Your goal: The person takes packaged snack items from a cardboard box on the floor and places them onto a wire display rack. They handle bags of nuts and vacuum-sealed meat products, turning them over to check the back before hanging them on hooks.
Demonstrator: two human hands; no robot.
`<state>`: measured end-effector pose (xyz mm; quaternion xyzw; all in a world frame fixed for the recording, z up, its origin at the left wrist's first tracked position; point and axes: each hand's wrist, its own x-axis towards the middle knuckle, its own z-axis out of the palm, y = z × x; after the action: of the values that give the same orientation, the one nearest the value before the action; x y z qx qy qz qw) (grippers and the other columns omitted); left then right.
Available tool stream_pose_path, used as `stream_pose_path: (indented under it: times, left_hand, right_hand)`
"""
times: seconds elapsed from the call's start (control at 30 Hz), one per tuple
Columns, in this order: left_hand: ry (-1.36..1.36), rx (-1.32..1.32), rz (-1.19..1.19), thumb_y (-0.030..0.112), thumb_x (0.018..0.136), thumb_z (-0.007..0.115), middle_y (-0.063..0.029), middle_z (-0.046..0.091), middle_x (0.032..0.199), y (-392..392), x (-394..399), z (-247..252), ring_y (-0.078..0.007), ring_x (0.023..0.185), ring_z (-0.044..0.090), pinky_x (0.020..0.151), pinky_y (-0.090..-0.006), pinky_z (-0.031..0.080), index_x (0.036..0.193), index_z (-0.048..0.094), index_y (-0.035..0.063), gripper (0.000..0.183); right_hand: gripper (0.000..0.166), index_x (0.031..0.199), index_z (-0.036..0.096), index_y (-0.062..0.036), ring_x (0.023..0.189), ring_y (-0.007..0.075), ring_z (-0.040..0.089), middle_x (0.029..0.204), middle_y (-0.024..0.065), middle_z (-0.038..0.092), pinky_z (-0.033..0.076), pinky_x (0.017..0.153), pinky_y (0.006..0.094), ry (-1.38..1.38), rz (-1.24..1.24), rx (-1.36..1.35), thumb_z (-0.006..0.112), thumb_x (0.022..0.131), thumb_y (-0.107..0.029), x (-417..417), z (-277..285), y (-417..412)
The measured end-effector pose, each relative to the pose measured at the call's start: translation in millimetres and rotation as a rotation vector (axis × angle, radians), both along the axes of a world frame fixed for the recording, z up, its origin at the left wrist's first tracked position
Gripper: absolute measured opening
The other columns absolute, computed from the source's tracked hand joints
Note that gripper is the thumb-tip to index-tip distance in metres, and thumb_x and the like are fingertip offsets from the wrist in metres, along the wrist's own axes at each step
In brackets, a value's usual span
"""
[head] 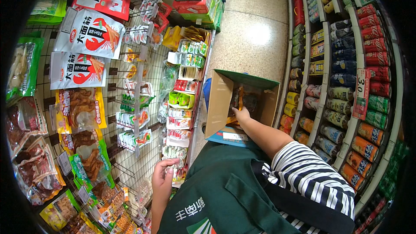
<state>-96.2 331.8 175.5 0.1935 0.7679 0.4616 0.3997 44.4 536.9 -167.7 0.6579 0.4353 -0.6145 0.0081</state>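
Note:
My right hand reaches down into an open cardboard box. Its fingers close on the edge of a dark plastic snack packet with an orange-yellow border. More dark packets lie deeper in the box, partly in shadow. The box stands in front of my body, its flaps raised, with a blue flap nearest me. Beside the lower end of the snack shelf, my left hand is half curled, thumb apart from the fingers, with nothing visible in it.
Hanging snack bags and wire hooks cover the rack on my left. Small packet boxes line a low ledge beside it. Drink shelves run along the right. Stacked cartons stand ahead, beside the aisle floor.

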Motion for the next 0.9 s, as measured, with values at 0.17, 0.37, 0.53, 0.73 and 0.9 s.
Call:
stream_pose_path:
  times: [0.17,0.37,0.53,0.73,0.9]
  left_hand:
    - [-0.009,0.036,-0.014,-0.002,0.084,0.04,-0.0162,0.055,0.102,-5,2,-6,-0.0213,0.098,0.052,0.091,-0.0333,0.037,0.097,0.045,-0.0009,0.014]
    - [-0.012,0.113,-0.108,-0.001,0.084,0.04,-0.0152,0.055,0.102,-17,1,-11,-0.0217,0.099,0.052,0.092,-0.0337,0.037,0.098,0.046,-0.0006,0.015]
    - [-0.038,0.156,-0.163,0.003,0.085,0.043,-0.0131,0.055,0.102,-36,-7,-7,-0.0206,0.1,0.051,0.091,-0.0328,0.036,0.098,0.048,-0.0005,0.015]
    - [0.013,0.175,-0.3,0.009,0.085,0.047,-0.012,0.056,0.103,-62,-18,-3,-0.0196,0.099,0.052,0.091,-0.0324,0.036,0.099,0.049,-0.0012,0.017]
    - [-0.324,0.22,-0.265,0.012,0.086,0.048,-0.0118,0.056,0.107,-79,-30,-8,-0.0189,0.102,0.051,0.09,-0.0315,0.037,0.109,0.047,-0.001,0.026]
  right_hand:
    - [0.026,0.097,0.044,-0.0012,0.079,0.0256,0.053,0.087,0.0112,0.053,0.044,0.069,0.0368,0.158,-0.368,-0.242,0.057,0.078,-0.013,-3,68,1]
    - [0.04,0.11,0.042,0.0029,0.095,0.0361,0.05,0.103,0.0234,0.049,0.041,0.082,0.039,-0.027,0.125,0.33,0.054,0.073,-0.008,32,53,-3]
    - [0.064,0.131,0.026,-0.0007,0.109,0.0349,0.045,0.119,0.0222,0.043,0.038,0.091,0.0381,-0.167,0.475,0.414,0.048,0.072,-0.015,34,131,3]
    - [0.035,0.096,0.057,0.0017,0.091,0.0337,0.056,0.094,0.0226,0.059,0.044,0.078,0.0389,-0.274,0.699,0.458,0.052,0.067,-0.018,21,198,21]
    - [0.03,0.09,0.06,0.0025,0.077,0.0353,0.058,0.083,0.0235,0.059,0.047,0.071,0.0396,-0.362,1.09,0.66,0.052,0.067,-0.015,22,305,-3]
